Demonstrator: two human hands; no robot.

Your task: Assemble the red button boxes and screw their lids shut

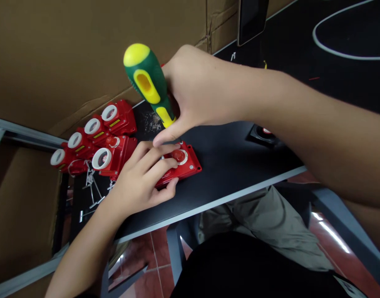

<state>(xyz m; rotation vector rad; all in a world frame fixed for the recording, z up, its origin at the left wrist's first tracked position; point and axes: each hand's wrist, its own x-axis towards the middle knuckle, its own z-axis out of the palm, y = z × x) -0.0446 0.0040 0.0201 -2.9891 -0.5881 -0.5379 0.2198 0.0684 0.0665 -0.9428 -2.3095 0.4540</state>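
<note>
A red box (192, 163) with a red dome light in a pale ring lies on the black table in front of me. My left hand (146, 174) is laid across it, fingers bent over the top beside the dome and thumb along the near side, gripping it. Above the box's far side, my right hand (190, 91) is closed on a screwdriver (149, 80) with a green and yellow handle. The handle leans up to the left. Its shaft and tip are hidden behind my hands. A small screw (181, 143) shows at the box's far corner.
Several red boxes with white round rims (111, 112) stand at the left. Small metal T-shaped rods (92, 192) lie near them. Cardboard (84, 45) walls the far side. A dark object (262, 135) sits under my right forearm; a tablet-like device (252, 20) stands behind.
</note>
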